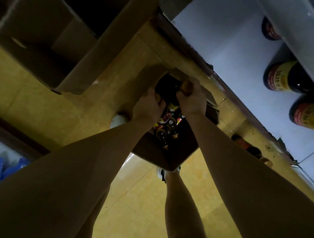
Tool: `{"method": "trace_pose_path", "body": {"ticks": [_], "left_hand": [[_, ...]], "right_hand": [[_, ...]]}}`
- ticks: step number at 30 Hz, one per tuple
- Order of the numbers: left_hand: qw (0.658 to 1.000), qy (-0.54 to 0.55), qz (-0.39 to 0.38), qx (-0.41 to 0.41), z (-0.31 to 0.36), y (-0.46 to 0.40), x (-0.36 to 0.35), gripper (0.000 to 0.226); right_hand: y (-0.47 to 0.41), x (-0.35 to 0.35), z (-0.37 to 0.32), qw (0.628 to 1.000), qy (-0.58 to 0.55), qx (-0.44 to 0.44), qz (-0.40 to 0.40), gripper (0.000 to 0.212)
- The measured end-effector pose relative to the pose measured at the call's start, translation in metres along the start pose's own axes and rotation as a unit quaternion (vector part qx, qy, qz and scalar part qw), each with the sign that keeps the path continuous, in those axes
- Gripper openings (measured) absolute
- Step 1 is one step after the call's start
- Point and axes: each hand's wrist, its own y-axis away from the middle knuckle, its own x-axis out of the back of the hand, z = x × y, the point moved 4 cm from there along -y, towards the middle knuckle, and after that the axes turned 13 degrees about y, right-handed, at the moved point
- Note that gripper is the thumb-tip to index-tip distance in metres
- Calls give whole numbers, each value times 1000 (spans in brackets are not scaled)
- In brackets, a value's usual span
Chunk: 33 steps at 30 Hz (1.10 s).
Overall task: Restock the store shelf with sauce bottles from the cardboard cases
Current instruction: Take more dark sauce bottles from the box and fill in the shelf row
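Both arms reach down into the open cardboard case (166, 155) on the floor (39, 101). The right hand (192, 97) has its fingers curled round the capped neck of a sauce bottle (186, 87); the left hand (147, 105) grips another neck, mostly hidden. More bottles (168, 125) stand packed below. They look like dark glass, so probably heavy, slick and breakable; a neck grip lifts them, but a palm under the base seems safer before reaching the shelf (241, 61).

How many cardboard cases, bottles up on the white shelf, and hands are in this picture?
Cardboard cases: 2, the open case and the big case
Shelf bottles: 3
Hands: 2, left hand, right hand
Total: 7
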Motion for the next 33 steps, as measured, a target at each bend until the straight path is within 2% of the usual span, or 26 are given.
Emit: {"method": "trace_pose_path", "body": {"ticks": [4, 10, 13, 15, 20, 23, 26, 31, 33], "left_hand": [[999, -40, -33, 3, 8, -8, 3, 46], [990, -101, -98, 14, -2, -5, 7, 52], [985, -100, -137, 33, -16, 9, 12, 50], [982, -117, -150, 16, -20, 26, 19, 43], [987, -121, -107, -13, -6, 75, 49, 29], [991, -104, -82, -16, 26, 102, 84, 22], [986, -119, -99, -54, 81, 131, 122, 19], [977, -140, -79, -138, 184, 201, 204, 18], [972, -140, -64, -176, 220, 229, 240, 25]], "right_hand": [[-5, 1, -5, 998, 57, -11, -36, 39], [33, -27, 9, 992, 108, -22, -59, 36], [56, -47, 30, 986, 118, -14, -116, 27], [75, -51, 39, 985, 94, -16, -144, 21], [124, -17, 28, 990, -25, -43, -130, 12], [161, 11, 6, 988, -25, -26, -152, 25], [197, 47, -31, 988, 19, 14, -151, 34], [261, 142, -116, 988, 45, 89, -118, 40], [286, 184, -151, 986, 52, 126, -91, 41]]}}
